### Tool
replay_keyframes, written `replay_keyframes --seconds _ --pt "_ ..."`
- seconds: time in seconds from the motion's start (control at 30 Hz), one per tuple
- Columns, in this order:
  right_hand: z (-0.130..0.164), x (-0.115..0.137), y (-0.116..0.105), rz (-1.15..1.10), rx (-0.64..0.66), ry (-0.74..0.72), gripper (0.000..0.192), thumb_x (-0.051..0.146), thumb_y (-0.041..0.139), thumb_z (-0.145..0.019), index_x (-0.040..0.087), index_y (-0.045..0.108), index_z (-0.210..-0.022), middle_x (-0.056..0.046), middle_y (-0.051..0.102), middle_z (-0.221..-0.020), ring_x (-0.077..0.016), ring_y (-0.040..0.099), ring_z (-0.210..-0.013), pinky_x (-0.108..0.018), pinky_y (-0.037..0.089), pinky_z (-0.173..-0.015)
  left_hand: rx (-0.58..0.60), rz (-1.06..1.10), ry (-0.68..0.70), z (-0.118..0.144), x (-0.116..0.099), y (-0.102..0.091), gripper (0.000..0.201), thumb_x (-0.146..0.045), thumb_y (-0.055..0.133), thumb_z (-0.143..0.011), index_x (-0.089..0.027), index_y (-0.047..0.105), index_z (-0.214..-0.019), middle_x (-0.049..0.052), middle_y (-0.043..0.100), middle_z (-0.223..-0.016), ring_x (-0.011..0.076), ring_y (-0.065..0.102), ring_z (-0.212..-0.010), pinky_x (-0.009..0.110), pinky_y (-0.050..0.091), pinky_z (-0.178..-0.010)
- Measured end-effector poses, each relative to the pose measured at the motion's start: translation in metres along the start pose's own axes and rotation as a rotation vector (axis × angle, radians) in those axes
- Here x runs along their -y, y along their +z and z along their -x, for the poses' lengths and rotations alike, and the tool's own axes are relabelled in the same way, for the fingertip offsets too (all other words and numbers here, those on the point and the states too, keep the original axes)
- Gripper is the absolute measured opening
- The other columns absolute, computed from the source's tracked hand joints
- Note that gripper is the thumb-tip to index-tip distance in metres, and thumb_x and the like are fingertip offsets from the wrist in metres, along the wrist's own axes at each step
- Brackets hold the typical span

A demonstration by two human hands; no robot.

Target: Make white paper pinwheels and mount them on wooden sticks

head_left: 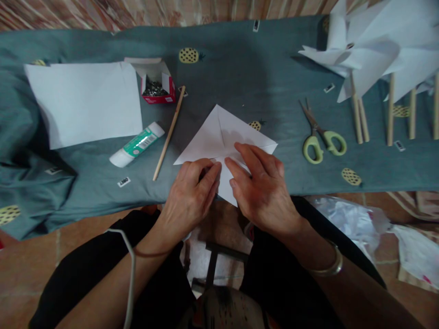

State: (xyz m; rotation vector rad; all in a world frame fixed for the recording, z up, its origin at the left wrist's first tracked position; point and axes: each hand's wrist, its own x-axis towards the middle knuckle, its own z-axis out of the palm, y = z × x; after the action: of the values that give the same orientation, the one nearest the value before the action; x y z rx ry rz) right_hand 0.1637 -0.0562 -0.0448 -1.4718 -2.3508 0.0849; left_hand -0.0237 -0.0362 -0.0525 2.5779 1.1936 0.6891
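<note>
Matt white paper sheet [222, 137] on dull grey cloth [240, 73]; stick [169, 132] prob. wood, scissors [322, 137] w/ plastic grips.

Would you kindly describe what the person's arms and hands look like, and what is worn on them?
Both forearms are bare, with no sleeves reaching them. The left hand has a thin dark band round its wrist, and a white cable runs along that forearm. The right hand has a metal bangle at its wrist. No gloves or rings show.

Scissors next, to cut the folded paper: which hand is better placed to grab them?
Right. The scissors lie to the right of the folded paper, nearest the right hand. The left hand would have to cross over it and could stay pressing the paper.
</note>
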Motion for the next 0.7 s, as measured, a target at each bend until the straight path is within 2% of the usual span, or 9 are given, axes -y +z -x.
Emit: replay_keyframes --seconds 0.23,0.7 --pt "-0.0025 0.0001 0.0009 -0.012 0.013 0.027 0.033 0.024 0.047 -0.096 0.015 0.055 -0.127 -0.016 0.05 -0.144 -0.0297 0.043 -0.134 -0.048 0.035 -0.107 0.01 0.01 -0.006 0.0 -0.0007 -0.0006 0.033 -0.015 0.051 -0.094 -0.007 0.056 -0.125 0.017 0.06 -0.112 0.0256 0.056 -0.1 0.041 0.056 -0.084" --pt "-0.0012 0.0006 0.0006 -0.029 0.028 0.022 0.034 0.024 0.045 -0.097 0.016 0.053 -0.129 -0.017 0.049 -0.145 -0.0298 0.041 -0.136 -0.05 0.035 -0.107 0.009 -0.004 -0.01 0.0002 -0.0016 0.0001 0.032 -0.015 0.052 -0.094 -0.006 0.056 -0.125 0.016 0.061 -0.111 0.0244 0.056 -0.099 0.039 0.056 -0.082"
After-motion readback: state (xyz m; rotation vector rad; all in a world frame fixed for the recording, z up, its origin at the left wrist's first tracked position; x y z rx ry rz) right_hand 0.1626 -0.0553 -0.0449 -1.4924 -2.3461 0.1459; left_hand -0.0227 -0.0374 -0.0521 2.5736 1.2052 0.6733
